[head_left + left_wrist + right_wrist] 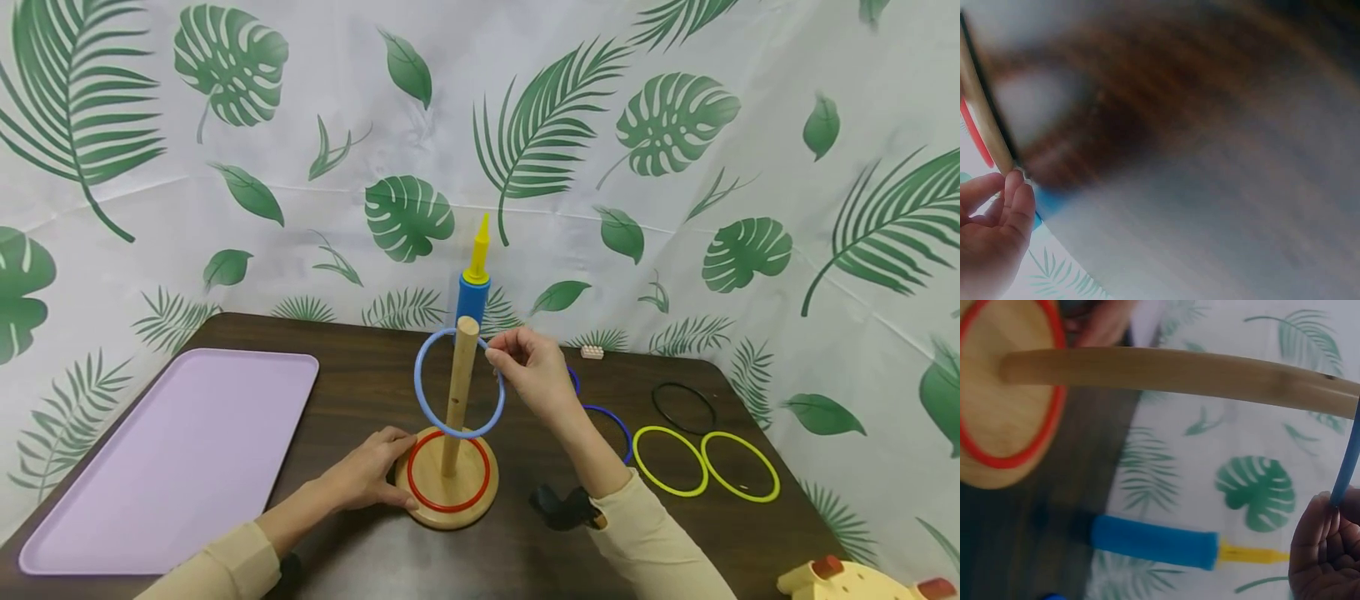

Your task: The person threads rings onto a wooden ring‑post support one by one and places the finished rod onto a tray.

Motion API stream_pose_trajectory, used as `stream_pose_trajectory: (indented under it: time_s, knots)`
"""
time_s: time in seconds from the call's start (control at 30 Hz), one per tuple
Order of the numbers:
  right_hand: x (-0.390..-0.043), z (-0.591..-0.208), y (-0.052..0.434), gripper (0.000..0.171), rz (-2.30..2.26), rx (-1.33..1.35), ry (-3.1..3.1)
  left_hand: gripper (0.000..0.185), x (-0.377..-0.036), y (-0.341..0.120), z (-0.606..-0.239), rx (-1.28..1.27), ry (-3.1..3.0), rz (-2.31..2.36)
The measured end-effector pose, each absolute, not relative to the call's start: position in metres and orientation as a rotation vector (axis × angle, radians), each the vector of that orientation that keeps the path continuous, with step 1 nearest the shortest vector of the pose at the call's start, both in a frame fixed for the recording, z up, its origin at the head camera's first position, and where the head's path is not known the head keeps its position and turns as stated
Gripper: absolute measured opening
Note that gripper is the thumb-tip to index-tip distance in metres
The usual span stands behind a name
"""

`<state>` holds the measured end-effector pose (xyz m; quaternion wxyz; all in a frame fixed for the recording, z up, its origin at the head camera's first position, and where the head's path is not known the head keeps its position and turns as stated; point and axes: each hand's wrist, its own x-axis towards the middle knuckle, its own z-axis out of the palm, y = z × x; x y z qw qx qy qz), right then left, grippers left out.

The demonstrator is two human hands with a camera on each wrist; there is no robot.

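A round wooden base (446, 521) carries an upright wooden peg (461, 379), and a red ring (487, 479) lies flat around the peg's foot. My left hand (367, 473) grips the base's left edge, thumb in front and fingers behind. Between thumb and fingertips, my right hand (536, 373) pinches the right side of a light blue ring (420, 383). This ring hangs tilted about the peg's upper part; its near edge crosses in front of the peg and the peg's top covers its far edge. The right wrist view shows the pinching fingers (1316, 537).
A lilac tray (172, 458) lies at left. Behind the peg stands a blue and yellow hand pump (474, 292). Right of it lie blue rings (617, 421), yellow rings (670, 492) and a black ring (675, 385). A dark object (558, 508) sits near my right forearm.
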<state>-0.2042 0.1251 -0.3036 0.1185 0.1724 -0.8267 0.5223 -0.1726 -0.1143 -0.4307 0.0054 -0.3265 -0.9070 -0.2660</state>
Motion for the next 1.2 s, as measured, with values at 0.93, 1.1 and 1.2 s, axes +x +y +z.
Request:
stream_pose_trajectory:
  time_s: [0.93,1.1,1.2]
  knots:
    - [-0.206,-0.418,0.133,0.003,1.127,0.377,-2.890,0.084,-0.173,-0.116,-0.429,-1.046,-2.817,-0.831]
    - [-0.206,-0.419,0.129,0.004,1.093,0.397,-2.884,0.083,-0.172,-0.115,-0.429,-1.051,-2.807,-0.833]
    - [-0.206,-0.420,0.128,0.004,1.093,0.395,-2.885,0.083,-0.172,-0.115,-0.429,-1.052,-2.812,-0.831]
